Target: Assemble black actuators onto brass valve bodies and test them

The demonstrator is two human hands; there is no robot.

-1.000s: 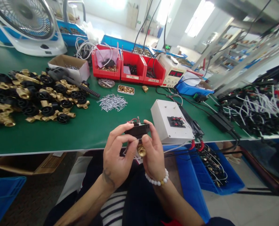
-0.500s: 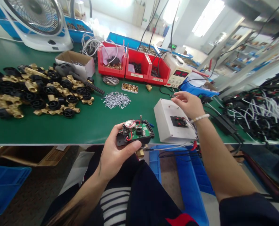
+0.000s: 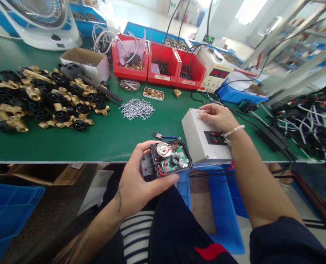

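My left hand [image 3: 136,181] grips an open black actuator housing [image 3: 189,161] in front of the table edge, thumb along its near side. Inside show a round silver motor [image 3: 164,149], red wires and a green circuit board [image 3: 181,151]. A blue wire with a pale connector [image 3: 157,135] sticks out behind it. Over the far top of a light grey box [image 3: 194,137] rests my right hand [image 3: 218,118], fingers bent and drawn together; what is under the fingertips is hidden. A black terminal block with red parts [image 3: 215,138] sits on the box beside this hand.
Brass valves with black caps [image 3: 58,99] are heaped at left. Silver pins [image 3: 137,109] lie mid-table near a tray of brass parts [image 3: 153,93]. Behind stand red bins [image 3: 163,79], a power supply [image 3: 213,73] and a fan [image 3: 50,38]. Wired black parts [image 3: 311,124] pile at right.
The housing in my left hand has moved right, closer to the grey box, and its blue wire and connector now show. My right hand's fingertips have shifted onto the box's top, covering small parts there.
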